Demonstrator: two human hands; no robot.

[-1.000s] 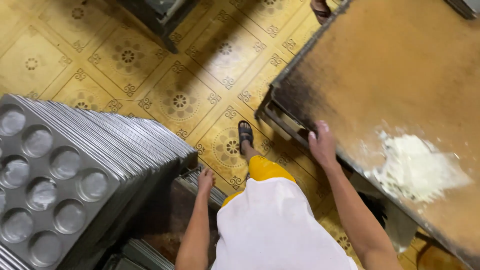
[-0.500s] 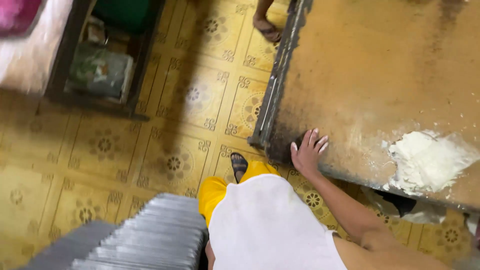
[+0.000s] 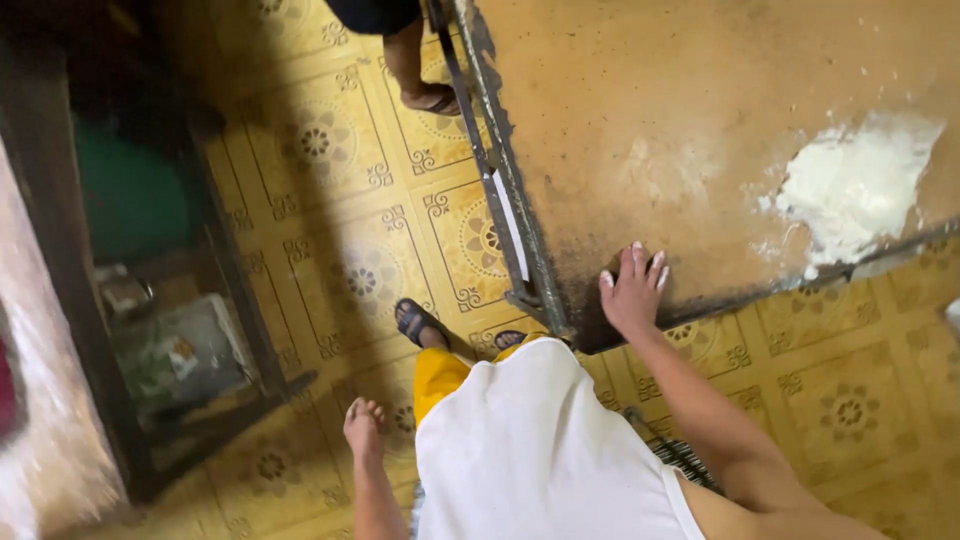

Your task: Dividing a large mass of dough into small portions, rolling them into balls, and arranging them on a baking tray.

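I rest my right hand point(image 3: 633, 292), fingers spread flat, on the worktable point(image 3: 640, 120) corner near the flour point(image 3: 850, 185). My left hand point(image 3: 363, 428) hangs loosely curled, grasping nothing, over the tiled floor point(image 3: 330, 200).

Yellow floor tiles point(image 3: 330, 190) with brown floral medallions; brown worktable point(image 3: 700, 120), white flour patch point(image 3: 850, 185); possibly green bin point(image 3: 130, 195).

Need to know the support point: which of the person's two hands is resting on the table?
The right hand, flat on the table corner; the left hand hangs free over the floor.
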